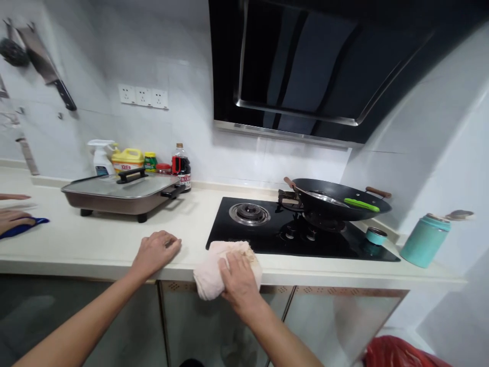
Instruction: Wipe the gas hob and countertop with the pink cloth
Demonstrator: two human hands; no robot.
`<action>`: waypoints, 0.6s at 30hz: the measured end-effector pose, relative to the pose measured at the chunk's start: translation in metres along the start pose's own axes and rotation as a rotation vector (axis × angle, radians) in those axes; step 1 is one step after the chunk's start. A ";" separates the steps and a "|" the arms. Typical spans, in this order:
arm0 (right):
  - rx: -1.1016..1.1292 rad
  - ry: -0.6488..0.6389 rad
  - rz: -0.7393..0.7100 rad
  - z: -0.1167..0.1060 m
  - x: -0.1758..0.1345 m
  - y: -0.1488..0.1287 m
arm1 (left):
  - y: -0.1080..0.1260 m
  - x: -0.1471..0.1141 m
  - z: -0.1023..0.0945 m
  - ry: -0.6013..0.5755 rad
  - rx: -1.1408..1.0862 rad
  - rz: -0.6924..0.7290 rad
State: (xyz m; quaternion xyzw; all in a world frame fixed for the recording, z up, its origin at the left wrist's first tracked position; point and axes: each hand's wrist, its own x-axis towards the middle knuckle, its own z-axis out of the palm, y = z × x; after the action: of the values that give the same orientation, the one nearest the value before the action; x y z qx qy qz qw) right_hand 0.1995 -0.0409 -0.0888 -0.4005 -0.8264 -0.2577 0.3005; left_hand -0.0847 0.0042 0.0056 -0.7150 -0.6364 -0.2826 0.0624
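Note:
My right hand (240, 279) presses a pale pink cloth (210, 270) against the counter's front edge, just before the gas stove (267, 239). Part of the cloth hangs over the edge and part touches the stove's front rim. My left hand (157, 252) rests on the white counter (103, 239) left of the cloth, its fingers loosely curled with nothing visible in them. The stove's left burner (250, 213) is bare, while a black wok (324, 196) with a green-handled utensil (361, 205) sits over the right one.
Another person's hand (13, 219) holds a blue cloth (23, 229) at far left. An electric pan (114, 199) with a glass lid stands near it, bottles behind. At right are a teal flask (424, 242) and its cup (376, 235). A range hood (298, 66) overhangs the stove.

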 end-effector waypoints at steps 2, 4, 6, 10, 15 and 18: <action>-0.002 0.027 -0.019 -0.014 -0.021 0.024 | -0.002 -0.001 0.000 0.003 -0.017 -0.002; 0.001 0.038 -0.019 -0.028 -0.047 0.052 | -0.003 -0.003 0.000 0.014 -0.035 0.008; 0.007 0.009 0.040 -0.045 -0.076 0.082 | -0.001 -0.005 0.000 0.028 -0.052 0.027; 0.155 -0.118 0.187 -0.082 -0.116 0.132 | 0.003 -0.010 0.001 0.058 -0.071 0.045; 0.522 -0.181 0.597 -0.112 -0.089 0.152 | 0.006 -0.012 0.004 0.093 -0.088 0.048; 0.517 -0.030 0.909 -0.116 -0.042 0.150 | 0.006 -0.013 0.007 0.119 -0.100 0.040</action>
State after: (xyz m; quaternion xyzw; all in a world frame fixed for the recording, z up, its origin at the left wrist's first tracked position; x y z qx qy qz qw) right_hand 0.3762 -0.0578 -0.0104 -0.6352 -0.6099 0.1168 0.4593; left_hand -0.0776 -0.0054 -0.0047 -0.7119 -0.6021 -0.3546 0.0702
